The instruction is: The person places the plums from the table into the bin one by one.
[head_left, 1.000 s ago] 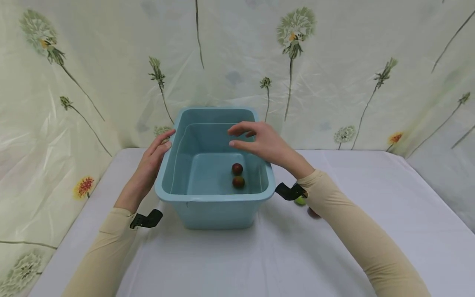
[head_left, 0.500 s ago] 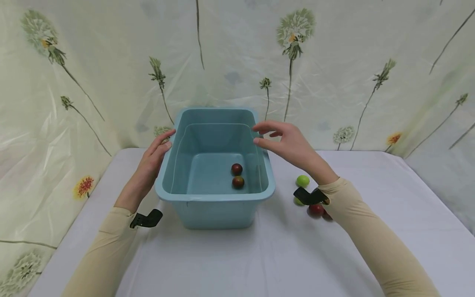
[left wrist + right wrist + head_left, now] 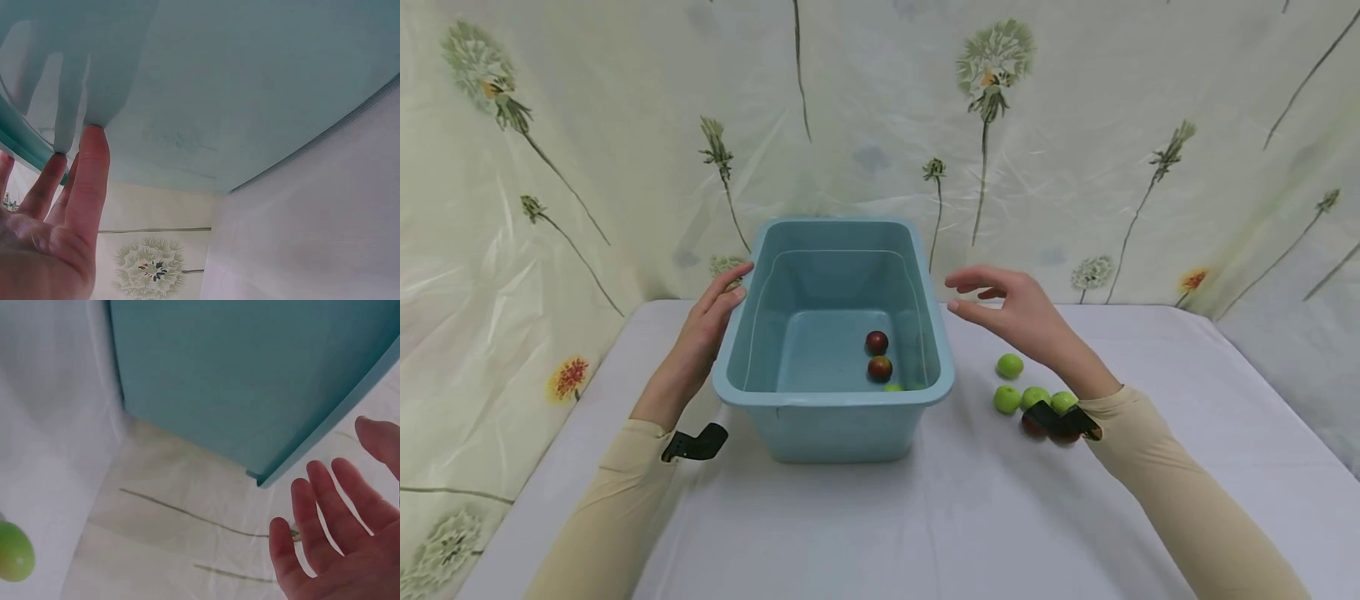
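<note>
A light blue plastic tub [image 3: 833,427] stands on the table. Inside, toward its right side, lie two dark red round fruits [image 3: 880,368], with a bit of green fruit [image 3: 892,387] showing just behind the near rim. My left hand [image 3: 696,342] touches the tub's left side with extended fingers; in the left wrist view its fingertips [image 3: 95,139] rest against the wall. Just right of the tub, my right hand [image 3: 1011,312] hovers with relaxed fingers, holding nothing. Below its wrist, several green fruits [image 3: 1007,399] and dark red fruits [image 3: 1033,425] lie on the table, partly hidden by the wrist strap.
A white cloth [image 3: 850,533] covers the table. Behind it hangs a pale sheet [image 3: 865,108] printed with dandelions. Black wrist mounts [image 3: 696,442] sit on both sleeves. One green fruit [image 3: 15,551] shows at the edge of the right wrist view.
My right hand has moved right, from over the tub to beyond its right rim, uncovering fruits on the table. Green has come into view inside the tub's near end. The left hand stays put.
</note>
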Tool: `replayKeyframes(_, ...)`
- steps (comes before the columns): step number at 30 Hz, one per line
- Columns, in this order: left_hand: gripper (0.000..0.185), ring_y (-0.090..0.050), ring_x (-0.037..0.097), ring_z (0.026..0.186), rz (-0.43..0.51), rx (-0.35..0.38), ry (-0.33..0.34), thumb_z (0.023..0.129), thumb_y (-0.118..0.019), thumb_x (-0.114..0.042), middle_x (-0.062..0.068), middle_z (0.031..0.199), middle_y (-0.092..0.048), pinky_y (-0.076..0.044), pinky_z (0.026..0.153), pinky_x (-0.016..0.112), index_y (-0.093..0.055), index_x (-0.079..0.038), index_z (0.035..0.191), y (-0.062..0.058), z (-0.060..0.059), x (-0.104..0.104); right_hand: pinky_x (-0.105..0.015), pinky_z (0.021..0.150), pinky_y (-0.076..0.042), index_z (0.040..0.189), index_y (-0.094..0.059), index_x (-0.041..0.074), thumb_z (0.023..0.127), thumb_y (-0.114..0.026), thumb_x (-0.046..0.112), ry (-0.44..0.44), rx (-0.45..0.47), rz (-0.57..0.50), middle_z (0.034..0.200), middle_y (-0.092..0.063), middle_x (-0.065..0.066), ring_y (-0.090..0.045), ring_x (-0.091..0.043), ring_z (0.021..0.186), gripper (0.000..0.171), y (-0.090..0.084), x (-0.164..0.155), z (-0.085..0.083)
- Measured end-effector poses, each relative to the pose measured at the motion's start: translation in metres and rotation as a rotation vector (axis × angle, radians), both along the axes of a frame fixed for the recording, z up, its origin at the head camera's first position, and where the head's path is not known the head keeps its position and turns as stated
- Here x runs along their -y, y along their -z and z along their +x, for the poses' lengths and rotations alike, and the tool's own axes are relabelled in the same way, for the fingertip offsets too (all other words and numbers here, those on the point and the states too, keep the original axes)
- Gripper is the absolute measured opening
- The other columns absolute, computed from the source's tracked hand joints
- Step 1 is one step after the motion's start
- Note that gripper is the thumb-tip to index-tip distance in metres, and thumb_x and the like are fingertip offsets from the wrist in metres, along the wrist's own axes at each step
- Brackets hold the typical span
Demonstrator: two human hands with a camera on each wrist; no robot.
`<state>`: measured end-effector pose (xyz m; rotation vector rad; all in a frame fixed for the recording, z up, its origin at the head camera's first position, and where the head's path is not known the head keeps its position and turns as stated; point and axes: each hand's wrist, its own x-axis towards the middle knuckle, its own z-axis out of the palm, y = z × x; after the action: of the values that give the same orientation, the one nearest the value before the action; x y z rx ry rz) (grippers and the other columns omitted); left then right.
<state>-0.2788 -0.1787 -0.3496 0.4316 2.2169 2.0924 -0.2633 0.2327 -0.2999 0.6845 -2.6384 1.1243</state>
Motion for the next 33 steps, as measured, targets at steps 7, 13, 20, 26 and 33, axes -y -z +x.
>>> replayKeyframes(7,0.052,-0.046,0.027,0.126,0.0,0.0,-0.001,0.103,-0.044,-0.045,0.007,0.147,-0.04,-0.046,0.088,0.034,-0.034,-0.033,0.152,0.0,0.0,0.001,-0.045,0.094,-0.043,0.125,-0.066,0.014,0.093,-0.07,0.03,0.014,0.009,0.002,0.119,-0.066,0.0,-0.058,-0.02,0.111,0.036,0.005,-0.011,0.01)
replayKeyframes(13,0.05,-0.045,0.028,0.128,0.001,-0.003,-0.003,0.104,-0.042,-0.042,0.006,0.148,-0.038,-0.045,0.09,0.036,-0.034,-0.032,0.152,0.001,0.001,0.0,-0.043,0.095,-0.043,0.126,-0.065,0.016,0.093,-0.07,0.031,0.036,0.017,0.002,0.119,-0.065,0.003,-0.059,-0.016,0.11,0.036,0.011,-0.021,0.02)
replayKeyframes(20,0.049,-0.045,0.027,0.128,-0.006,-0.005,-0.003,0.105,-0.04,-0.039,0.006,0.149,-0.037,-0.044,0.091,0.036,-0.033,-0.032,0.153,0.0,0.0,0.0,-0.025,0.091,-0.044,0.126,-0.065,0.017,0.093,-0.07,0.029,0.076,0.018,0.03,0.12,-0.065,0.003,-0.059,-0.016,0.11,0.035,0.02,-0.036,0.034)
replayKeyframes(26,0.051,-0.045,0.025,0.126,0.004,-0.002,0.0,0.104,-0.043,-0.044,0.006,0.148,-0.038,-0.044,0.091,0.034,-0.033,-0.032,0.153,0.0,0.001,0.0,-0.041,0.092,-0.045,0.124,-0.066,0.019,0.093,-0.07,0.034,0.12,0.072,0.039,0.118,-0.066,0.005,-0.059,-0.014,0.109,0.035,0.029,-0.046,0.045)
replayKeyframes(33,0.052,-0.044,0.025,0.127,-0.001,-0.003,-0.004,0.103,-0.043,-0.045,0.005,0.149,-0.036,-0.042,0.092,0.036,-0.033,-0.032,0.153,0.001,0.0,-0.001,-0.046,0.091,-0.045,0.127,-0.064,0.019,0.093,-0.069,0.034,0.121,0.075,0.077,0.12,-0.065,0.002,-0.059,-0.021,0.109,0.037,0.039,-0.062,0.056)
